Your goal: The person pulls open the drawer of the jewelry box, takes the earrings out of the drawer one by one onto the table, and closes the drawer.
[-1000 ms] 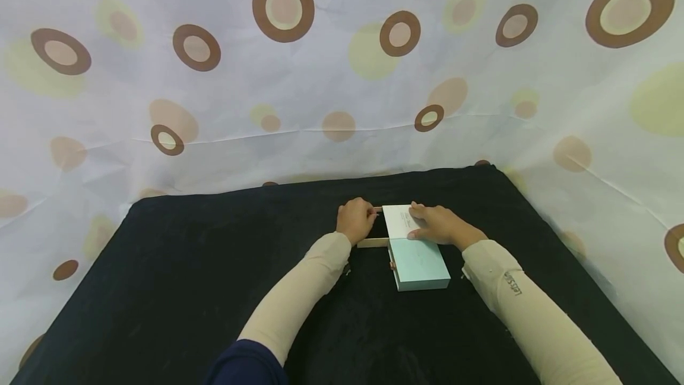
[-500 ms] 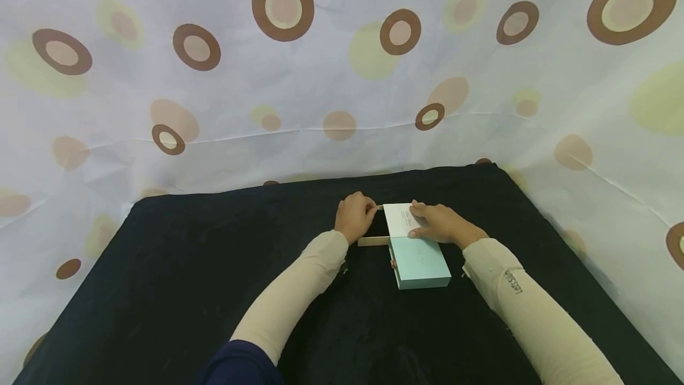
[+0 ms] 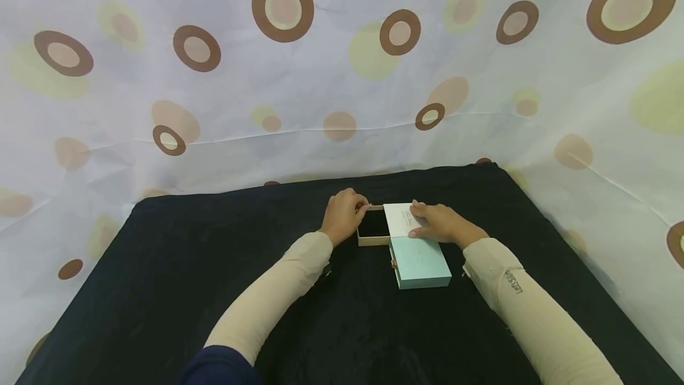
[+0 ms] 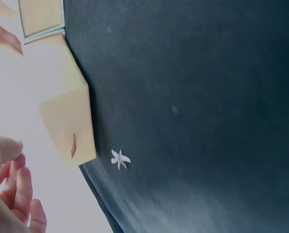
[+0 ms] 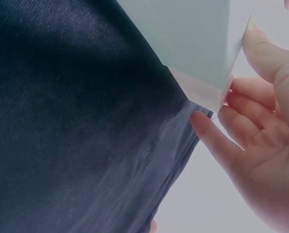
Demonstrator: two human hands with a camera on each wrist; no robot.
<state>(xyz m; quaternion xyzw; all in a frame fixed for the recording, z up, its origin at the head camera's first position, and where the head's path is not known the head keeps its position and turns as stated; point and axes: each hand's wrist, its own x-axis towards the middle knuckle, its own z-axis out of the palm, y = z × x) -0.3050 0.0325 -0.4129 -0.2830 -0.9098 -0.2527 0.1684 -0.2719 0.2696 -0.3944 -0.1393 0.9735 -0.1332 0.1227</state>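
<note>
Box [image 3: 422, 263]: mint, on the black cloth [image 3: 160, 290], right of frame centre.
Right hand [image 3: 445, 223]: half curled, I hold the white flap [image 3: 398, 220] with thumb and fingers.
Tray [image 3: 373, 242]: cream, at the flap's left edge.
Left hand [image 3: 343, 217]: thumb near forefinger at the tray's far corner; I can't tell if they pinch anything.

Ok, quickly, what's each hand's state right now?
Left hand: curled beside the pulled-out drawer; whether it pinches anything can't be told.
Right hand: closed, gripping the mint-and-white box.
</note>
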